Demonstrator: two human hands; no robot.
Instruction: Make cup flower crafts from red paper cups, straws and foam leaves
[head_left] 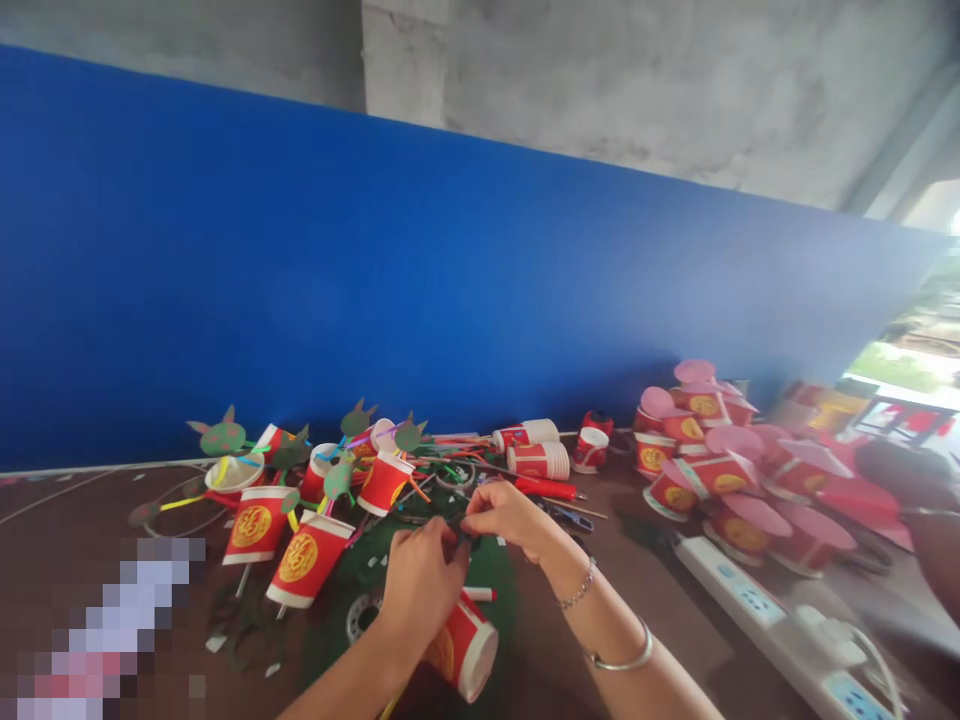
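My left hand (pixel 426 572) and my right hand (pixel 511 518) meet over the middle of the table, fingers pinched together. Between the fingertips is something small and dark that I cannot make out. Under my left wrist lies a red paper cup (pixel 471 650) on its side, partly hidden by the hand. A roll of tape (pixel 361 615) shows just left of that wrist. A white marker with a red end (pixel 480 594) lies below my fingers. Dark green paper (pixel 499 570) spreads on the table beneath both hands.
At left are several red cup figures (pixel 304 560) with green paper heads. Stacked cups (pixel 538 461), a red-handled tool (pixel 547 489) and scissors (pixel 571 517) lie behind. Pink-topped cups (pixel 731 470), a power strip (pixel 750 600) and another person's arm (pixel 930 500) are at right. A blue panel (pixel 450 270) stands behind.
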